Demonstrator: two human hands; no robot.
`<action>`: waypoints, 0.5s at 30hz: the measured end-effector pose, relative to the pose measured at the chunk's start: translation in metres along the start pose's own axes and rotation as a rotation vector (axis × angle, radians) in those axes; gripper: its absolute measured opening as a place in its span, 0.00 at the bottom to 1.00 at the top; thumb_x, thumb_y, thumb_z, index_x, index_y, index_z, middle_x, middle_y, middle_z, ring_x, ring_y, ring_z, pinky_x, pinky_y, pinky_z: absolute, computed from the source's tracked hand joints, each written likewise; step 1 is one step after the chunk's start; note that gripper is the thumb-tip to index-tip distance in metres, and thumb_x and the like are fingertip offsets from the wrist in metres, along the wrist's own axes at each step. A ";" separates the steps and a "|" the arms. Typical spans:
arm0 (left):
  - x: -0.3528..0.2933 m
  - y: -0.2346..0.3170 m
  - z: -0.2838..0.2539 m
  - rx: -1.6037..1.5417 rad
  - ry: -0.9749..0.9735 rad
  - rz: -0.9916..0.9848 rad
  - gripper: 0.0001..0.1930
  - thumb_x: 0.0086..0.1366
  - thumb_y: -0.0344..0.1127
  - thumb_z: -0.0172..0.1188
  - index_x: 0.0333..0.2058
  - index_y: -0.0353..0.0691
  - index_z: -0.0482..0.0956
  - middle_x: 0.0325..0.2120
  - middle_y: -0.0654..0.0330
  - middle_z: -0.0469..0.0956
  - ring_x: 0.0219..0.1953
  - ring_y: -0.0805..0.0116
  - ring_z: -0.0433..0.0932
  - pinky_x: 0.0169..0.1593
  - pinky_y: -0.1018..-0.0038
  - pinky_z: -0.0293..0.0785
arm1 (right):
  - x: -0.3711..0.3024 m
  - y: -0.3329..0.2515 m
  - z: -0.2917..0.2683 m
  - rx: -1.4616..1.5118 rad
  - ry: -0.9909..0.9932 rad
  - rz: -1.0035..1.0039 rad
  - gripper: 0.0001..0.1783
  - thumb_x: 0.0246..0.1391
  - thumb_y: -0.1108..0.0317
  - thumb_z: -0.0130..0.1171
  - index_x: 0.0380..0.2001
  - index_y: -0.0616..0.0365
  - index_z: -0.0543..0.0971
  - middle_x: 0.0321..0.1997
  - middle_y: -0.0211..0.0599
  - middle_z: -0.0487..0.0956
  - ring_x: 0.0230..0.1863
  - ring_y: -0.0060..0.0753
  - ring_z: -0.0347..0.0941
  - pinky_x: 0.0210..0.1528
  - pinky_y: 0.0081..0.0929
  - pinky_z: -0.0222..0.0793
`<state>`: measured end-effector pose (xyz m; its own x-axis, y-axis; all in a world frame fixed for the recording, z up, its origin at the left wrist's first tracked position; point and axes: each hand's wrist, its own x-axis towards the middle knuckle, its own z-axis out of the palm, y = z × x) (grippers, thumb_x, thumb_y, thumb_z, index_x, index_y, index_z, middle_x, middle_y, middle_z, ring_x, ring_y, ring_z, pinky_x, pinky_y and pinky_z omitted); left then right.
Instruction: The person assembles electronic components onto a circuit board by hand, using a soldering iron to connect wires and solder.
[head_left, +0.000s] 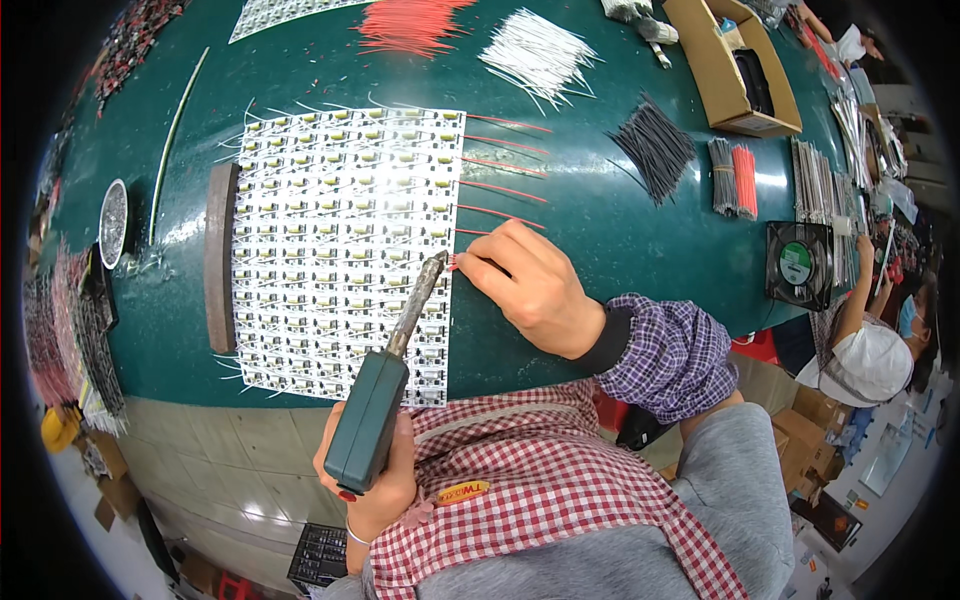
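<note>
Left hand (pixel 392 475) grips green, metal-tipped soldering iron (pixel 368 420). Right hand (pixel 530 285) pinches thin red wire (pixel 454 262) at white rectangular circuit board (pixel 345 250).

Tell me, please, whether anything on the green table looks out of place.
Only slight untidiness stands out: a few strands stick out from the loose black wires, whereas the red bundle to their right lies neatly aligned.

The red wire (pixel 455 262) pinched in the right grip (pixel 530 285) is too small to make out clearly. The soldering iron (pixel 368 425) hides part of the left grip (pixel 399 468). The top edge cuts off a pile of red wires (pixel 412 25) and a white circuit board (pixel 285 15).
</note>
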<state>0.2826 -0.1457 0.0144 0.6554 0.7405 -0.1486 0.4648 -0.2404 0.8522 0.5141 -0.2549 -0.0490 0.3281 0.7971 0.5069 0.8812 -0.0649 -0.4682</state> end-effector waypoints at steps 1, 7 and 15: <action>-0.001 0.000 0.000 0.000 0.002 0.001 0.16 0.54 0.28 0.72 0.41 0.28 0.80 0.35 0.54 0.82 0.34 0.68 0.80 0.39 0.73 0.76 | 0.000 0.000 0.000 0.000 0.001 -0.002 0.15 0.40 0.78 0.61 0.36 0.67 0.78 0.34 0.40 0.75 0.34 0.40 0.73 0.35 0.31 0.73; -0.004 0.000 0.003 -0.094 0.041 -0.001 0.16 0.54 0.26 0.72 0.41 0.27 0.80 0.36 0.54 0.82 0.35 0.68 0.80 0.40 0.73 0.76 | 0.000 -0.003 -0.001 -0.003 0.014 0.003 0.15 0.40 0.78 0.61 0.36 0.67 0.79 0.34 0.40 0.75 0.35 0.39 0.73 0.35 0.31 0.73; 0.000 0.000 -0.001 0.013 -0.006 0.188 0.11 0.53 0.19 0.65 0.37 0.25 0.80 0.33 0.48 0.80 0.28 0.62 0.81 0.30 0.73 0.75 | -0.009 -0.012 -0.003 0.013 0.025 -0.009 0.17 0.37 0.79 0.61 0.37 0.68 0.79 0.35 0.41 0.76 0.34 0.40 0.73 0.33 0.31 0.72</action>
<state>0.2818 -0.1449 0.0155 0.7348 0.6782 0.0096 0.3417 -0.3823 0.8585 0.5020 -0.2627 -0.0457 0.3290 0.7825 0.5286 0.8796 -0.0501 -0.4731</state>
